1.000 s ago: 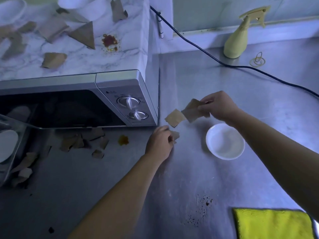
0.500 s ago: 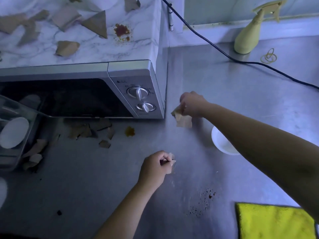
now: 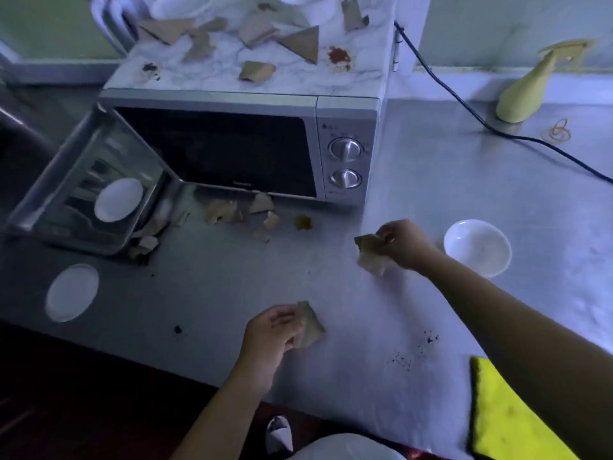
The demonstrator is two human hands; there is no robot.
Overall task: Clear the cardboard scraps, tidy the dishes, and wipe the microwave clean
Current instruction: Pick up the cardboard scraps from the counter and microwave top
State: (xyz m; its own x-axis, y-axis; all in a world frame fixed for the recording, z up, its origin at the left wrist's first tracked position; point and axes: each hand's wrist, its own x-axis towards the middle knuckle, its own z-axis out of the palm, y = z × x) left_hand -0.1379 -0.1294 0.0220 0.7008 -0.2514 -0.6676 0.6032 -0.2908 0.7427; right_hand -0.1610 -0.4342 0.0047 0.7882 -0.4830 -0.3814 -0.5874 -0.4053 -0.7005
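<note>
Cardboard scraps (image 3: 300, 43) are the job in hand, and most are not yet gathered. A scatter of brown pieces lies on the marbled top of the microwave (image 3: 232, 151), and a second heap (image 3: 238, 210) lies on the steel counter (image 3: 431, 180) just below its open door (image 3: 86, 180). The left hand (image 3: 272, 333) hangs over the near part of the counter with its fingers curled round one scrap (image 3: 310, 325). The right hand (image 3: 403, 242), further in and beside the white bowl (image 3: 477, 247), pinches a small bunch of pieces (image 3: 370, 252). Clearing looks begun but far from finished; by my reckoning only a handful is picked up. The dishes look untidied: the bowl sits alone on the right, a white plate (image 3: 72, 292) sits on the left near the counter edge, and white cups or bowls (image 3: 179, 6) stand on the microwave top among the scraps. A pale round shape (image 3: 118, 199) shows in the door glass, dish or reflection I cannot tell. Wiping has not started, I judge. A red-brown stain (image 3: 339, 57) and a darker one (image 3: 150, 68) mark the top, and an orange-brown spot (image 3: 303, 222) and dark crumbs (image 3: 414, 350) mark the counter. The yellow cloth (image 3: 510, 416) lies flat at the near right corner, and the spray bottle (image 3: 527, 91) stands by the back wall.
</note>
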